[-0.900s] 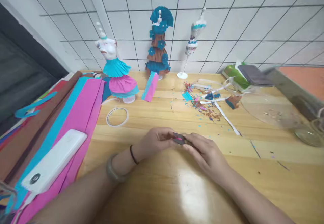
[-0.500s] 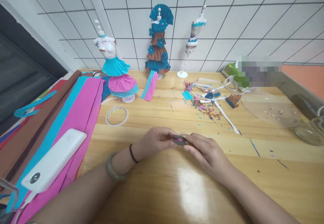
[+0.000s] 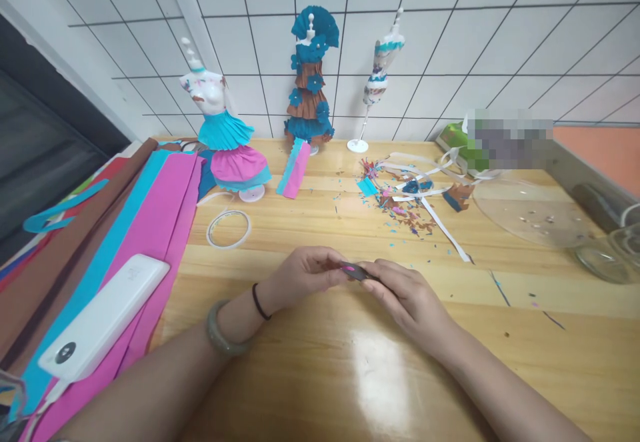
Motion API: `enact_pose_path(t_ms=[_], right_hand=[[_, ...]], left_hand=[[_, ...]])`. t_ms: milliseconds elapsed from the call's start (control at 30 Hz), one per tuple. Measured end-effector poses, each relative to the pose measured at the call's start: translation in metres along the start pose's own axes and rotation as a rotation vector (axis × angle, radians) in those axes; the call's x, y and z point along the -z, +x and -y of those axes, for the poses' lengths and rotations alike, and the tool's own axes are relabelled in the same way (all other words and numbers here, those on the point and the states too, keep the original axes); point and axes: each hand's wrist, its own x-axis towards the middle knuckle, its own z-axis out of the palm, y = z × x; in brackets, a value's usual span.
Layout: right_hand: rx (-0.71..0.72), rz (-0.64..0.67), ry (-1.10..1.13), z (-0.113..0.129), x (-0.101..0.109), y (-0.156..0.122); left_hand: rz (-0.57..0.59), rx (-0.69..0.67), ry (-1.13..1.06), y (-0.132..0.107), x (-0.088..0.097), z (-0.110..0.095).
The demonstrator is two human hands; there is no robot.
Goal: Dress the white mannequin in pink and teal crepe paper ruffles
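In front of me, just above the table, a small flat dark grey piece point(image 3: 356, 271) spans the gap between my hands. A bit of pink point(image 3: 347, 268) shows on its left part; I cannot make out what kind of thing it is. My left hand point(image 3: 315, 270) is closed, thumb and fingers pinching the left end. My right hand point(image 3: 407, 295) pinches the other end, its fingers hiding that part. Farther back stands a dress form point(image 3: 204, 92) with blue and pink crepe paper skirts. A blue-and-pink paper strip point(image 3: 294, 169) lies to its right.
A dress form in teal and brown ruffles point(image 3: 313, 89) and a bare-stand form point(image 3: 384, 62) stand along the wall. Paper scraps point(image 3: 405, 209), a clear plate point(image 3: 530, 212) and a glass jar point(image 3: 607, 255) lie right. Left are a tape roll point(image 3: 229, 229), crepe paper point(image 3: 165, 195) and a white power bank point(image 3: 107, 315).
The view has shifted slightly. Between my hands the dark grey piece has turned a little, and its pink bit now shows farther left. Both hands keep their pinch.
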Motion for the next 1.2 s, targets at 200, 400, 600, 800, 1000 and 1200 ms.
enact_pose_path(t_ms=[200,400,600,800,1000,1200], right_hand=[[0.009,0.013,-0.009,0.0021,0.0032,0.0004],[0.003,0.023,0.009,0.0023,0.0031,0.0004],[-0.013,0.029,0.000,0.0002,0.0013,0.0001],[-0.009,0.056,0.027,0.0021,0.0041,0.0009],[0.003,0.065,0.021,0.0027,0.0052,0.0009],[-0.034,0.058,-0.006,0.0028,0.0019,0.0007]], left_hand=[[0.045,-0.005,-0.048,0.0002,0.0006,-0.0001],[0.056,-0.008,-0.055,0.0007,0.0000,-0.0014],[0.039,-0.004,-0.022,-0.0002,-0.0012,-0.0019],[0.071,-0.004,-0.013,0.0001,-0.0005,-0.0037],[0.078,0.014,0.000,-0.0001,-0.0003,-0.0051],[0.073,-0.001,0.011,-0.0005,-0.0007,-0.0044]])
